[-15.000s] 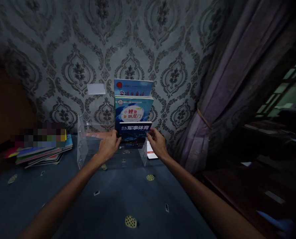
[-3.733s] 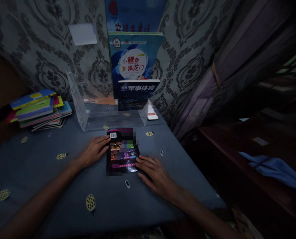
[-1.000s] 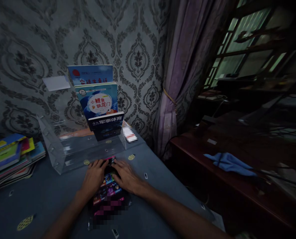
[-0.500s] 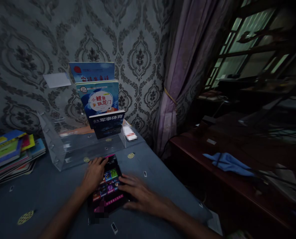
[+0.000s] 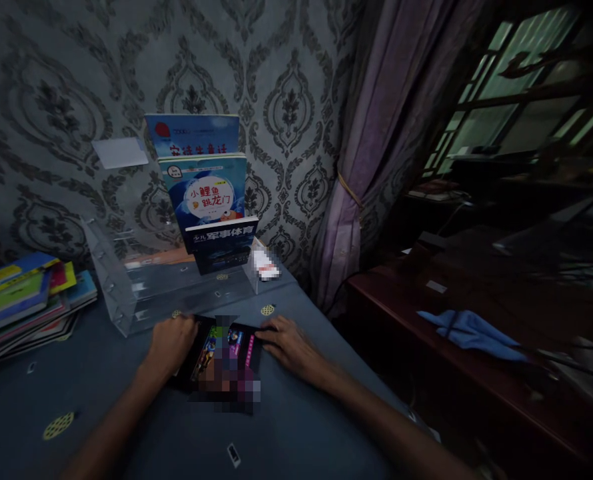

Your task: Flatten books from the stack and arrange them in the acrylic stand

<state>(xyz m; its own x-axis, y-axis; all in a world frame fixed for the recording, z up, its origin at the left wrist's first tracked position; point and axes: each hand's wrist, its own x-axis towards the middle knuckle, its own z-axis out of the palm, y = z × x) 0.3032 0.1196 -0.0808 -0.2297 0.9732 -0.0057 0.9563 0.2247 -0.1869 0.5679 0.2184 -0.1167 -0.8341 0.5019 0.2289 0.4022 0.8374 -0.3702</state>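
A dark book [image 5: 210, 360] with small colourful pictures and a pink strip on its cover lies on the table in front of me, turned sideways. Part of its near side is blurred out by pixel blocks. My left hand [image 5: 174, 343] is closed on the book's left edge, fingers curled at its upper corner. At the upper right corner, my right hand [image 5: 291, 347] grips the edge between its fingers and thumb. Just beyond stands a clear acrylic book rack [image 5: 107, 283] with a dark book [image 5: 224, 250], a blue-green book [image 5: 209, 193] and a blue book [image 5: 194, 133] in its tiers.
A stack of books [image 5: 24, 300] lies on the left of the cloth-covered table [image 5: 141, 440]. A purple curtain [image 5: 371, 153] hangs by the patterned wall [image 5: 296, 87]. To the right, a reddish-brown desk [image 5: 401, 313] bears a blue cloth [image 5: 471, 333].
The book has been turned on the table, from lengthwise to sideways. My left hand has moved to its left edge, and my right hand from its cover to the upper right corner.
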